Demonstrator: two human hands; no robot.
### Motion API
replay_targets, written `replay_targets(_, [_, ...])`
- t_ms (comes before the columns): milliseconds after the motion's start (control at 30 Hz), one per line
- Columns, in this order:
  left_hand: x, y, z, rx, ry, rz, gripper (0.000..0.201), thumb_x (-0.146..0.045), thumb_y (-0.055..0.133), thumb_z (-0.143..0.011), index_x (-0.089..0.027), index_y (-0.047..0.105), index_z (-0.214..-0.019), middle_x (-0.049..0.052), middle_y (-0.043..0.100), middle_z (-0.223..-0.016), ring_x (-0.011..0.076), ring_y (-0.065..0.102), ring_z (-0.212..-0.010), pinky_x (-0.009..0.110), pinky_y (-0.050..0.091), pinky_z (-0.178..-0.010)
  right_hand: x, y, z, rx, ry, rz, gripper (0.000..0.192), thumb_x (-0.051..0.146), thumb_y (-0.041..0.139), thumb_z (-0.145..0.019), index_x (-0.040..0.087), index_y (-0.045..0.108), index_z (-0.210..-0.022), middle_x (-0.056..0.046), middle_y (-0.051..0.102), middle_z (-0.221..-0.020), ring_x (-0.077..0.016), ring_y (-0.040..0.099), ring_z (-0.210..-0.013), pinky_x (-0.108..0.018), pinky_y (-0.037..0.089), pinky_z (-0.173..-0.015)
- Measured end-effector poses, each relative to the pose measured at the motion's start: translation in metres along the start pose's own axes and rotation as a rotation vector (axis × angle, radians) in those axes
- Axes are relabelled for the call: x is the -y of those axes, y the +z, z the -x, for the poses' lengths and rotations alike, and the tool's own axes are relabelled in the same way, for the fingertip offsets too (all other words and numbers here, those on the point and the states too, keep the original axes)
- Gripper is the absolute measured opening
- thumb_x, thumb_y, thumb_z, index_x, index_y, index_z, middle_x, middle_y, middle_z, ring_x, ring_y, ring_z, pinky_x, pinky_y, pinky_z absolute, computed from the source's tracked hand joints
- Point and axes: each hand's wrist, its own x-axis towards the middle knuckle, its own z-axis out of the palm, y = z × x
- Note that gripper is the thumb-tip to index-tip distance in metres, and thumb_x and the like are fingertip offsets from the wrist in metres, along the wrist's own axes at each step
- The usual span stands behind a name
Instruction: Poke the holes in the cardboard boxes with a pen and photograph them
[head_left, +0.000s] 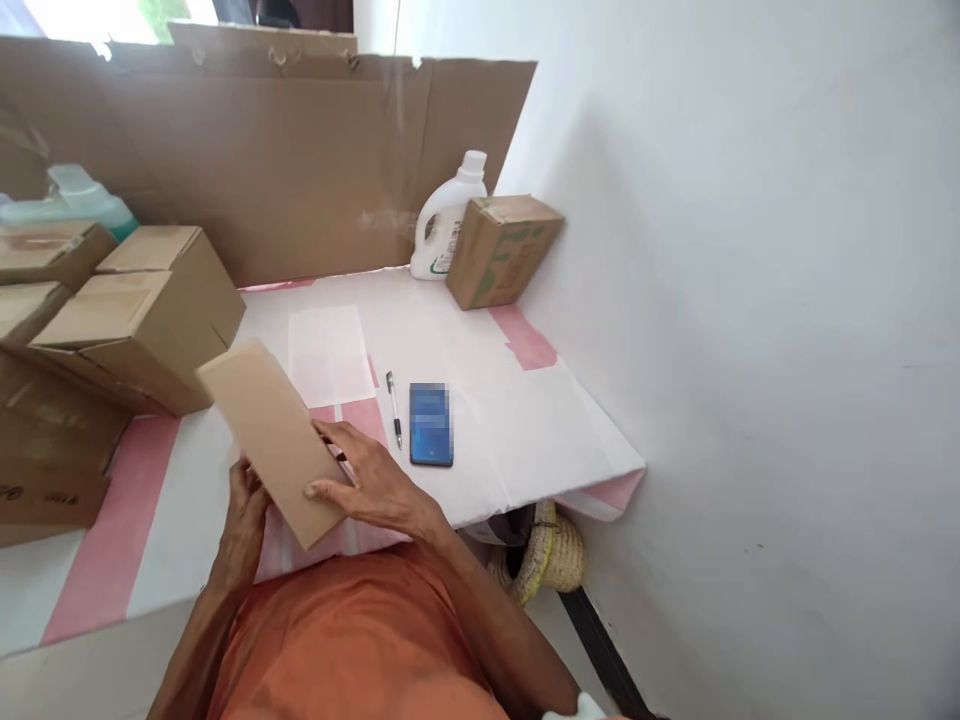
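Observation:
A slim brown cardboard box [274,440] is tilted over the near part of the table, held between both hands. My left hand [244,505] grips its lower left side, with the fingers partly hidden beneath it. My right hand [364,475] is closed on the right edge, thumb on the upper face and fingers along the side. To the right of the box a pen [394,410] lies on the table, next to a phone [430,425] with a lit screen. A white sheet of paper [330,355] lies just behind the box.
Several cardboard boxes [142,310] stand at the left, with a green-liquid bottle [94,205] behind them. A tall cardboard panel [315,170] lines the back. A white jug [446,225] and a printed carton [502,250] stand by the wall. Below the table edge is a woven basket [559,555].

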Motion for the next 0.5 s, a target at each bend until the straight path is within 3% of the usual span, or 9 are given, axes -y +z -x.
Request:
replay_targets(100, [-0.007, 0.008, 0.000, -0.085, 0.124, -0.033, 0.063, -0.061, 0.081, -0.082, -0.023, 0.066, -0.130, 0.013, 0.069, -0.143, 0.0387, 0.051, -0.151, 0.057, 0.034, -0.133, 0.011, -0.008, -0.003, -0.018, -0.183, -0.011, 0.071, 0.014, 0.079, -0.091, 0.020, 0.056, -0.158, -0.013, 0.059, -0.165, -0.0254, 0.051, -0.156, -0.046, 0.035, -0.135])
replay_targets(200, [-0.019, 0.020, 0.003, -0.246, 0.224, 0.043, 0.071, -0.062, 0.087, -0.074, -0.022, 0.066, -0.129, 0.013, 0.072, -0.133, 0.0403, 0.056, -0.145, 0.059, 0.032, -0.133, 0.015, -0.014, -0.008, -0.027, -0.276, -0.038, 0.068, 0.005, 0.072, -0.089, 0.022, 0.059, -0.153, -0.010, 0.061, -0.164, -0.0216, 0.048, -0.159, -0.044, 0.031, -0.137])
replay_targets(300, [-0.020, 0.023, 0.004, -0.286, 0.257, 0.078, 0.081, -0.062, 0.087, -0.073, -0.023, 0.058, -0.138, 0.013, 0.070, -0.133, 0.0372, 0.064, -0.135, 0.057, 0.045, -0.125, 0.003, -0.017, -0.012, -0.025, -0.192, -0.102, 0.067, 0.005, 0.072, -0.086, 0.024, 0.061, -0.150, -0.008, 0.062, -0.162, -0.0226, 0.054, -0.155, -0.045, 0.037, -0.134])
replay_targets(400, [-0.007, 0.019, 0.001, -0.227, 0.168, -0.028, 0.086, -0.068, 0.084, -0.073, -0.024, 0.053, -0.139, 0.015, 0.068, -0.135, 0.0380, 0.069, -0.125, 0.060, 0.052, -0.115, -0.012, -0.019, -0.012, -0.006, -0.074, -0.100, 0.068, 0.008, 0.075, -0.086, 0.024, 0.060, -0.150, -0.010, 0.062, -0.161, -0.0252, 0.058, -0.151, -0.046, 0.042, -0.130])
replay_targets(500, [0.004, 0.020, -0.003, -0.179, 0.154, -0.196, 0.079, -0.071, 0.079, -0.078, -0.025, 0.054, -0.136, 0.014, 0.069, -0.131, 0.0389, 0.071, -0.118, 0.063, 0.055, -0.108, -0.014, -0.017, -0.010, -0.008, -0.002, 0.045, 0.085, 0.029, 0.093, -0.078, 0.022, 0.054, -0.155, -0.014, 0.061, -0.160, -0.0333, 0.059, -0.148, -0.055, 0.045, -0.127])
